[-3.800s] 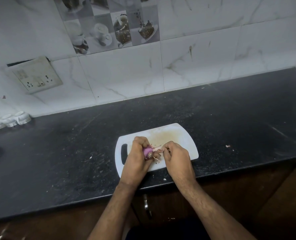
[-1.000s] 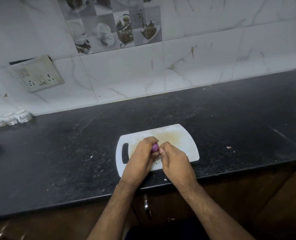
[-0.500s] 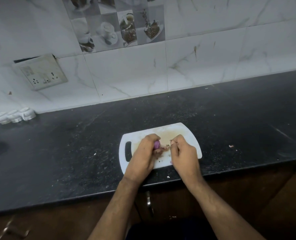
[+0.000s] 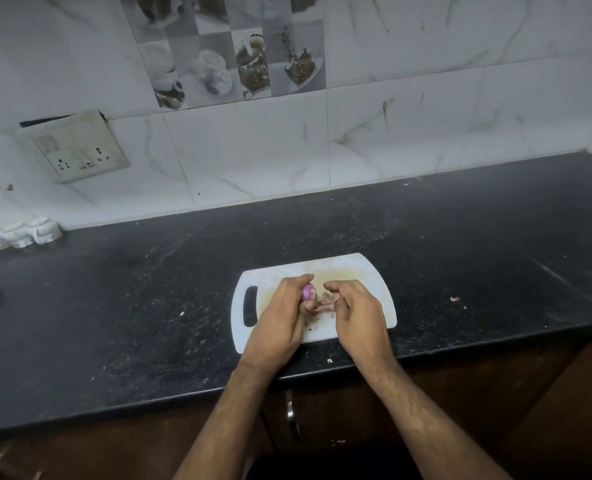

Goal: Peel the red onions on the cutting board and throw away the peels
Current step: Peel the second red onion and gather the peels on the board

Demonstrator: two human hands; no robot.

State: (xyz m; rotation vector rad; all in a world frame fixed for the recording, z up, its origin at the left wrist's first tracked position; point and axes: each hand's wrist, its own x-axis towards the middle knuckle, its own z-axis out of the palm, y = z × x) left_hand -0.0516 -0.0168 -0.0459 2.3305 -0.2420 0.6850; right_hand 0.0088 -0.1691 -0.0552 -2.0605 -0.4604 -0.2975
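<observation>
head view: left hand (image 4: 280, 315) curls round a small red onion (image 4: 309, 292), lifting it just over the cutting board (image 4: 370, 271), prob to steady it for stripping. right hand (image 4: 355, 311) just beside it, fingers curled, seems to pinch a bit of peel (image 4: 326, 300) between the hands, can't tell for sure. onion looks smooth, glossy purple, mostly bare. loose scrap (image 4: 455, 298) on counter (image 4: 149, 306) well right of hands.

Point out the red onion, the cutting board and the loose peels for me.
red onion (image 4: 309, 291), head view: its exposed purple top.
cutting board (image 4: 367, 271), head view: bare far-right corner.
peels (image 4: 326, 299), head view: small pile between the hands.
</observation>
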